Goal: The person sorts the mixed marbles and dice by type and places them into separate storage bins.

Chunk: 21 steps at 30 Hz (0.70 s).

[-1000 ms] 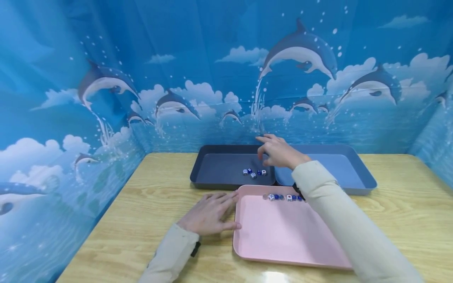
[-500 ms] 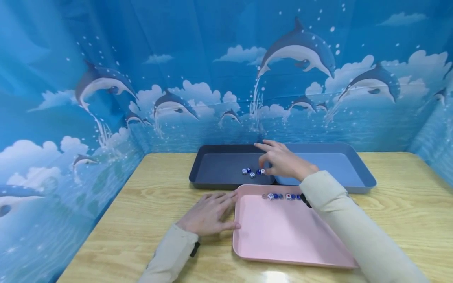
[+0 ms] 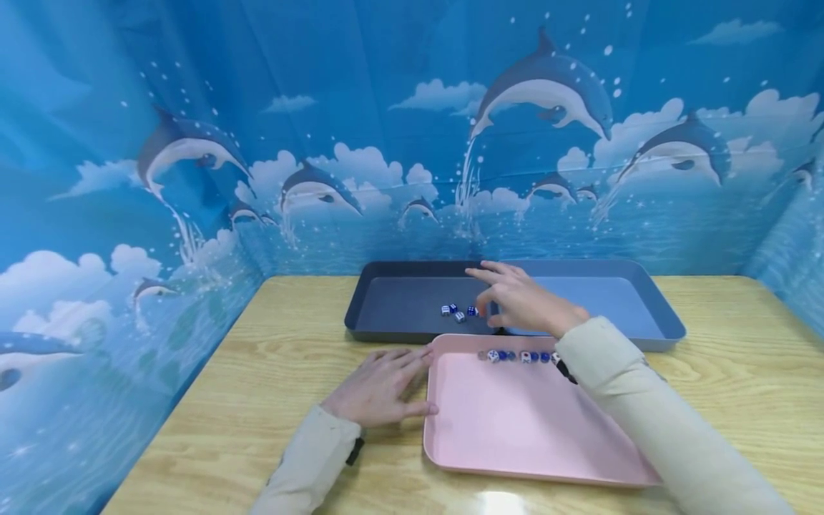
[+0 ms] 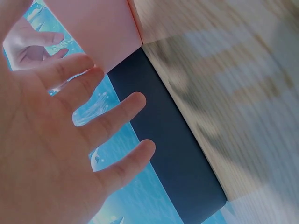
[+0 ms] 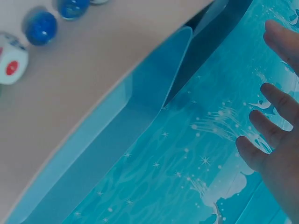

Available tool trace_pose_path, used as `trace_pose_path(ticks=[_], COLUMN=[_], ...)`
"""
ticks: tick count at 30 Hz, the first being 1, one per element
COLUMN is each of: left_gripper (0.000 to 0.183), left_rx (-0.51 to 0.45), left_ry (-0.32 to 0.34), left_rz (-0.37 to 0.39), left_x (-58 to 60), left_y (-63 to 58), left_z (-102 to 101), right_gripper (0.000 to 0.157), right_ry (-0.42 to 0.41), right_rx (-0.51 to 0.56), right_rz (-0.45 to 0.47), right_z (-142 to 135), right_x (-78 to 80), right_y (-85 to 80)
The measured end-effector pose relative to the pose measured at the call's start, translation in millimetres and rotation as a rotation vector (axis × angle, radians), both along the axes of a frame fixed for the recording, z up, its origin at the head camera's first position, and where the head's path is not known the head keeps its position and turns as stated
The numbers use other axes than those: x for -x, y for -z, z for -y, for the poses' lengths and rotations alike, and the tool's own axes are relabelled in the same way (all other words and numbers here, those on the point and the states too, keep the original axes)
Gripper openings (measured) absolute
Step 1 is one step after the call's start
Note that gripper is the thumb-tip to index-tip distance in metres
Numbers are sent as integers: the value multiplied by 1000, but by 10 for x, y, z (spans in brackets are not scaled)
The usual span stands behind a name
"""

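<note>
My right hand (image 3: 524, 297) hovers over the inner corner of the dark tray (image 3: 399, 290), thumb and fingers apart with nothing between them. Its fingertips come close to the small blue-and-white dice (image 3: 459, 317) in that tray and partly cover the rightmost one. In the right wrist view, the fingers (image 5: 266, 128) look spread. At the left side of the pink tray (image 3: 521, 422), my left hand (image 3: 380, 390) rests with fingers extended, thumb and fingertips right at the rim. A row with a white die (image 3: 493, 355) and blue marbles (image 5: 41, 28) lies along the pink tray's far side.
A blue tray (image 3: 601, 300) stands to the right of the dark one, behind the pink tray. All three sit on a wood-grain table (image 3: 277, 357). A dolphin-print curtain (image 3: 360, 143) rises behind and at the sides.
My right hand has shifted slightly right and toward me, its fingertips lower beside the rightmost die in the dark tray. The left hand stays at the pink tray's rim.
</note>
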<state>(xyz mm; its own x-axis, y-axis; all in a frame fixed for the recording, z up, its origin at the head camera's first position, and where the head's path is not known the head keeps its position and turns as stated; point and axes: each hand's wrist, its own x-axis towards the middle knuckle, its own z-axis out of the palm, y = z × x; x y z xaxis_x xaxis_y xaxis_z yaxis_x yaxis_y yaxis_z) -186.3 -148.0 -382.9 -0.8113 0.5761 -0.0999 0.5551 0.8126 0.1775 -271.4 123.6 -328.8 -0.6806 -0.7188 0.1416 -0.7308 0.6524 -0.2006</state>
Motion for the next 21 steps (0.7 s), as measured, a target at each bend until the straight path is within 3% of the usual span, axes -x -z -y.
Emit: trace_pose_path(ticks=[14,21], left_gripper=[83,84], left_rx=[3,8], left_ry=[1,-7], left_rz=[-9,-1], left_x=[4,2], left_y=[8,3], left_z=[-2,-5], right_gripper=[13,13], right_ry=[-54,-46], right_rx=[13,-55], right_rz=[-7,63], right_z=[-74,-92], right_x=[-106,-142], right_y=[207,302])
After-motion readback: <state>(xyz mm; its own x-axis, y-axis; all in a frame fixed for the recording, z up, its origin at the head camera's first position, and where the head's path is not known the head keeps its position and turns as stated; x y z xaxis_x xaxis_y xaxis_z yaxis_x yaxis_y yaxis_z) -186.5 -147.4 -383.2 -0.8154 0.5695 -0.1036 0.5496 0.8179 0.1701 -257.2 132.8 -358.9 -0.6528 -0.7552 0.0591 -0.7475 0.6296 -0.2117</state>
